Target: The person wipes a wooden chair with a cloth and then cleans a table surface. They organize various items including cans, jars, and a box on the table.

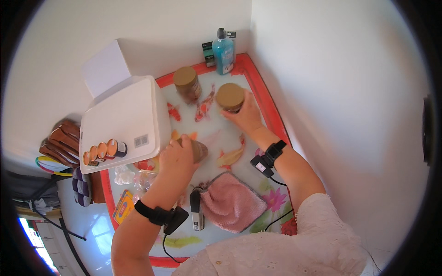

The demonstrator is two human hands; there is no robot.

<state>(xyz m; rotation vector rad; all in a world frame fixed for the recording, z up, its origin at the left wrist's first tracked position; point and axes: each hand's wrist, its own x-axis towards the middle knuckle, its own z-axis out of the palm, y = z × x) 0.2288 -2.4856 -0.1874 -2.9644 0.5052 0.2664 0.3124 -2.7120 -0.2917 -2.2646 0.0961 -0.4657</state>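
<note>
My left hand (179, 155) is wrapped around a jar (199, 151) beside the white plastic box; the hand covers much of it. A second jar with a gold-brown lid (230, 95) is in my right hand (247, 115), thumb and fingers around its side, near the table's right red border. Another gold-lidded jar (187, 84) stands behind them, apart from both hands. A pink cloth (233, 203) lies between my forearms, with a black and silver stapler (197, 210) at its left edge.
An upturned-looking white plastic box (127, 117) bears several small round tins (112, 148). A blue liquid bottle (223, 55) and small dark boxes (208, 54) stand by the wall corner. Clear plastic wrapping (143, 179) and a yellow packet (123, 207) lie left on the fish-patterned tabletop.
</note>
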